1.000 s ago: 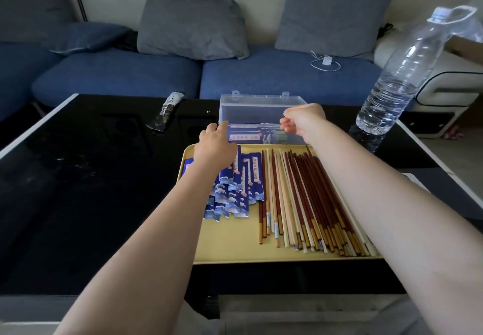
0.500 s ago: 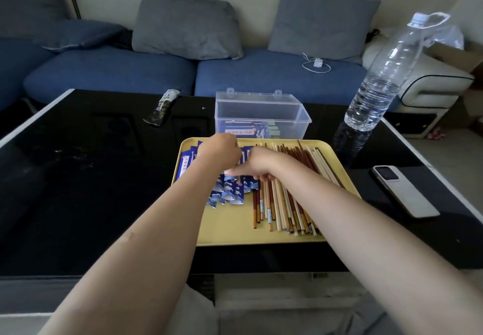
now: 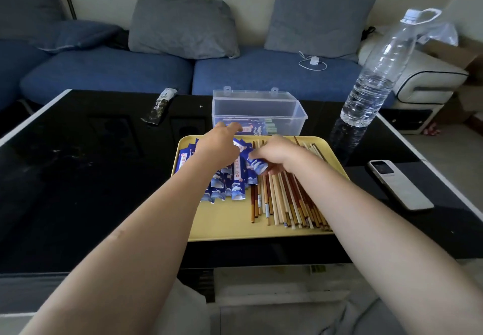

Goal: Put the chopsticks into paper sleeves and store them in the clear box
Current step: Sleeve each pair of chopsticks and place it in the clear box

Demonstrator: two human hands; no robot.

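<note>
On the yellow tray (image 3: 222,227) at the middle of the black tabletop (image 3: 78,178), both hands work at the pile of blue paper sleeves (image 3: 230,185). The right hand (image 3: 281,155) has its fingers curled round one sleeve (image 3: 257,165), pinching it near its open end. The left hand (image 3: 218,149) reaches over the far part of the pile with its fingers stretched toward 12 o'clock; whether it presses a sleeve or only hovers I cannot tell, but it grips nothing that shows.

The step in hand looks like taking up one sleeve to load. To do it well, the right hand should lift only that single sleeve clear of its neighbours, while the left steadies the pile so none drag along. The mouth of the sleeve should be kept open and turned toward the chopsticks.

The loose chopsticks (image 3: 285,199) lie in a row just under and at 6 o'clock of the right hand, touching the sleeve pile's right edge. The clear box (image 3: 258,111) stands at 12 o'clock, just beyond the tray's far rim, lid open, with a few filled sleeves already inside. A water bottle (image 3: 376,84) stands at 2 o'clock and a remote (image 3: 400,188) lies at 3 o'clock.
</note>
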